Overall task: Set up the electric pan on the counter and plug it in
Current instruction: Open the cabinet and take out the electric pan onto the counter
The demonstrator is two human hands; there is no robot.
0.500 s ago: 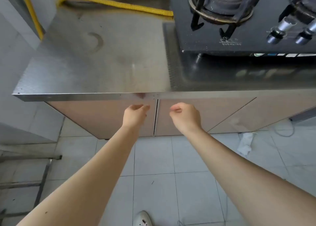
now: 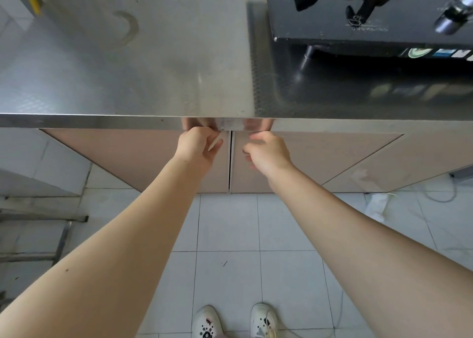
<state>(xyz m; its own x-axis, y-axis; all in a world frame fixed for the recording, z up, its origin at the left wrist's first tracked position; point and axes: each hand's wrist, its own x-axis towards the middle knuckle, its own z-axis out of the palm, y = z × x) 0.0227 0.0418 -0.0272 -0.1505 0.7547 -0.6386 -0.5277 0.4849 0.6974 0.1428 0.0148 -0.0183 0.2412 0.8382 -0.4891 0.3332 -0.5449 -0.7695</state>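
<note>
Both hands are curling onto the cabinet doors: left hand (image 2: 198, 147) gripping the left door (image 2: 143, 156) top edge, right hand (image 2: 267, 150) hooking the right door (image 2: 314, 156). No pan showing yet; probably heavy, lift by its rim.

Both hands, left (image 2: 198, 147) and right (image 2: 267, 152), curl at the door (image 2: 143, 158) tops under the tabletop (image 2: 128, 81) edge.

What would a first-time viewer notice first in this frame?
Two bare arms reach forward, the left hand and right hand curled at the top edges of two closed cabinet doors under the steel counter. A black gas stove sits at the counter's right; no electric pan is visible.
</note>
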